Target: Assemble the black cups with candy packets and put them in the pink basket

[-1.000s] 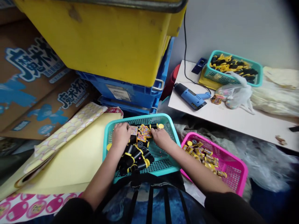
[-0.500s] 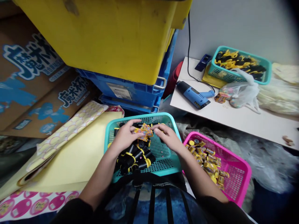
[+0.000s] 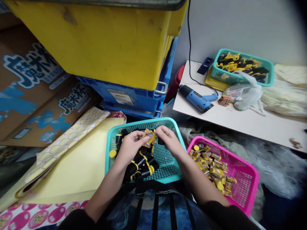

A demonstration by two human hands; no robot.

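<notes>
My left hand point(image 3: 133, 143) is closed on a few small yellow-orange printed labels point(image 3: 150, 137), held over the teal basket point(image 3: 179, 137). The fingertips of my right hand point(image 3: 169, 137) are pinched together at the labels' right edge. Just under those fingers a black piece point(image 3: 161, 141) shows; whether that hand grips it I cannot tell. Beneath my hands, black cylinders with yellow rims point(image 3: 144, 166) lie in a heap on the basket's left side. A round yellow cap point(image 3: 112, 153) is near its left wall.
To the right stands a pink basket point(image 3: 251, 188) of small labelled containers point(image 3: 217, 169). A blue heat gun point(image 3: 198, 99), a plastic bag point(image 3: 249, 95) and another teal basket point(image 3: 271, 73) are on the white table point(image 3: 259, 127). Stacked yellow point(image 3: 107, 44) and blue crates point(image 3: 139, 95) rise ahead.
My right fingers have closed in on the labels' edge, and a black piece now shows below them. The view has shifted slightly.
</notes>
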